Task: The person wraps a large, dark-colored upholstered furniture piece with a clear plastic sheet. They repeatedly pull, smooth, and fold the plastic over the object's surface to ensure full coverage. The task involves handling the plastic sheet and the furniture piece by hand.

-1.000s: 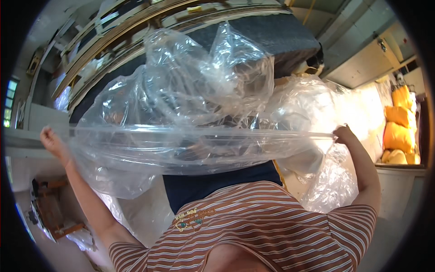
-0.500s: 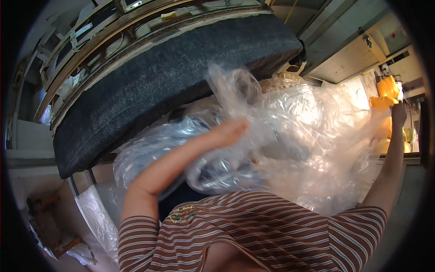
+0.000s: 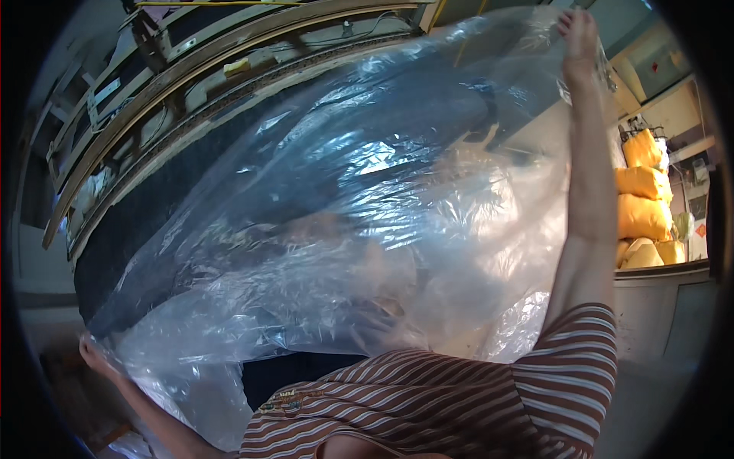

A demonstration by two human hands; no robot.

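Note:
A large sheet of clear plastic film (image 3: 367, 199) is stretched wide between my two hands, wrinkled and shiny. My left hand (image 3: 93, 353), low at the far left, is closed on one edge of it. High at the upper right, my right hand (image 3: 579, 38) grips another edge with bent fingers. Behind and partly under the film lies a long dark grey padded surface (image 3: 130, 222), seen blurred through the plastic. More of the film hangs in front of my body.
A wooden frame with rails (image 3: 153, 92) runs along the back of the padded surface. Yellow sacks (image 3: 644, 214) are stacked beyond an opening at the right. A pale cabinet (image 3: 650, 321) stands below them. A small yellow piece (image 3: 236, 67) rests on the frame.
The bunched film has been spread out into a wide sheet. My left hand went from the middle to the far lower left; my right hand rose and moved inward.

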